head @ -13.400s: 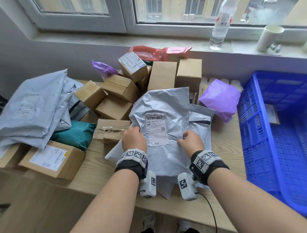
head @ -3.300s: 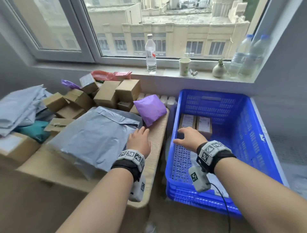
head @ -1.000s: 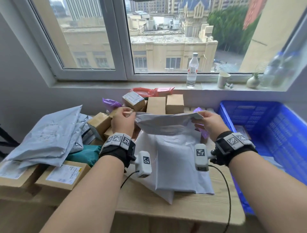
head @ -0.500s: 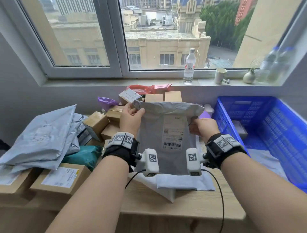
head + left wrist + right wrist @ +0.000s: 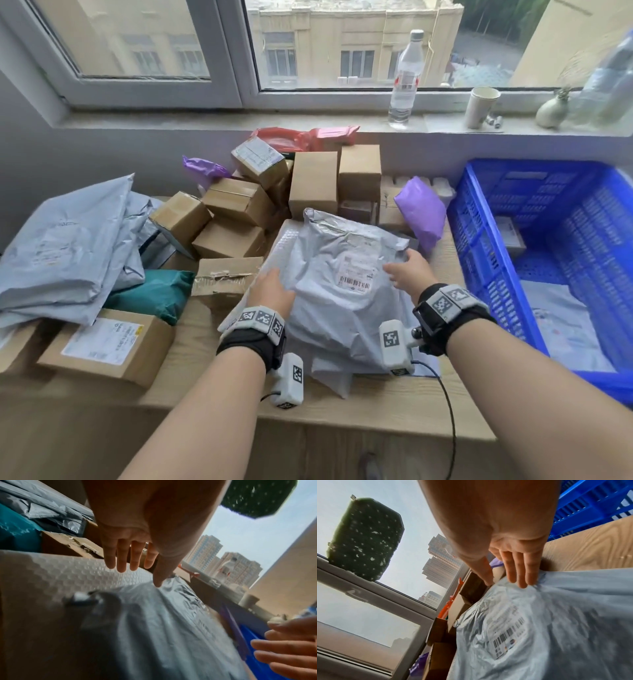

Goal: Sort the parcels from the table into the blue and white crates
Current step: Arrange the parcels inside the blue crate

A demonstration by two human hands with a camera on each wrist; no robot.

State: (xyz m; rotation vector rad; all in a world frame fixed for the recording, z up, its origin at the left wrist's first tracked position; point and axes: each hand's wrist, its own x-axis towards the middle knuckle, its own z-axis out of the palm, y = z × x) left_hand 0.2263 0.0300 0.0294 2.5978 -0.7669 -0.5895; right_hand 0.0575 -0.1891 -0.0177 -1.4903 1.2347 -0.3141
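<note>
Plainly, crumpled grey parcel (image 5: 342, 274), barcode label up.

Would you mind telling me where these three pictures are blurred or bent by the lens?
Head view: sharp, window frame bowed. Left wrist view: the grey mailer smears up close, left hand clearer. Right wrist view: mailer's near end blurs, its barcode label stays readable.

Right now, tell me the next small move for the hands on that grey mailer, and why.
Probably curl both hands around the grey mailer's side edges. The left hand and right hand lie open at its sides, label up, nothing gripped, and the blue crate waits to the right.
</note>
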